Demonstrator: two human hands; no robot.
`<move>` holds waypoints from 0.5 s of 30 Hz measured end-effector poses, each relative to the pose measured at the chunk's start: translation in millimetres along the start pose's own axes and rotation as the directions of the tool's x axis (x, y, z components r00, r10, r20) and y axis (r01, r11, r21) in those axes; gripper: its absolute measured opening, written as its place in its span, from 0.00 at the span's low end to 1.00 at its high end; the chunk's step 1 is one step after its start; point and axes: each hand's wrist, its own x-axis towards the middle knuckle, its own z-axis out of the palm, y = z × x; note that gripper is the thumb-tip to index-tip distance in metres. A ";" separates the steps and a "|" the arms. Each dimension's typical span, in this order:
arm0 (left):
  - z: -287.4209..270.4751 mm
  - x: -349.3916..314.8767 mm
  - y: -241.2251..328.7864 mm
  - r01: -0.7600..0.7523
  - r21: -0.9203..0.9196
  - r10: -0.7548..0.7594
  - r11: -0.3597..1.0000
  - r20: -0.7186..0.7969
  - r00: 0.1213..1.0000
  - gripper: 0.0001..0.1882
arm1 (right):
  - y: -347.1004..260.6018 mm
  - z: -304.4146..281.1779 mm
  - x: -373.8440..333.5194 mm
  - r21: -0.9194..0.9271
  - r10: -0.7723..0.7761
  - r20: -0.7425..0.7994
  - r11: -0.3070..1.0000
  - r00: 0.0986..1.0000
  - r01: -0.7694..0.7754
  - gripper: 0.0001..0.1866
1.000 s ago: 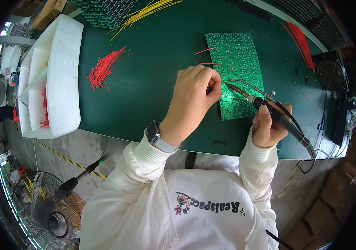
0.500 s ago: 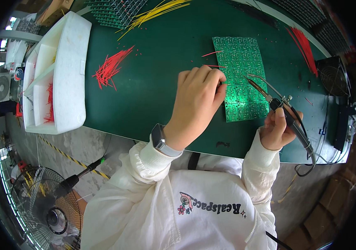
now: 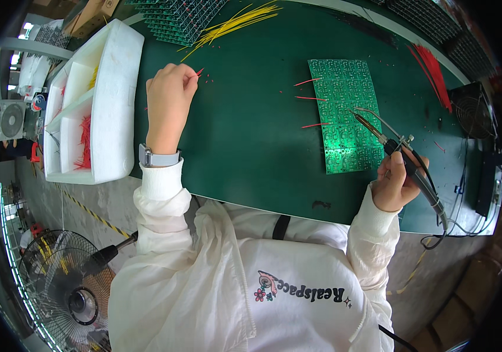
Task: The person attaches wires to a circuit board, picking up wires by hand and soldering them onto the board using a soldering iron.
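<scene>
Though near box-edge [image 3: 122, 105], left hand [image 3: 170, 97] unobstructed.

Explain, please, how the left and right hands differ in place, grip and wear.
The left hand is near the white foam box; the right hand is beside the green circuit board.
The left hand's fingertips meet red wire ends, their grip unclear; the right hand clasps a soldering iron.
The left wrist wears a watch; none shows on the right.
Both hands are bare, with white cuffs behind them.

Red wires [image 3: 200, 72] (qty?) mostly behind L hand [image 3: 170, 98]
</scene>
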 end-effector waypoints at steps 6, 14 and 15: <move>-22.3 2.1 34.2 -0.150 0.035 0.153 0.988 -0.137 0.979 0.03 | 0.0 -4.3 -3.7 -0.021 -0.020 -0.013 1.000 1.000 0.020 0.10; 2.0 -55.8 158.4 -0.115 -0.652 0.147 0.750 -0.005 0.989 0.09 | -0.1 -21.3 -23.8 -0.053 -0.109 -0.007 0.993 0.994 0.109 0.16; 5.3 -57.1 163.2 -0.117 -0.648 0.157 0.752 0.004 0.988 0.09 | -1.3 -22.2 -24.6 -0.057 -0.109 -0.010 0.993 0.994 0.108 0.16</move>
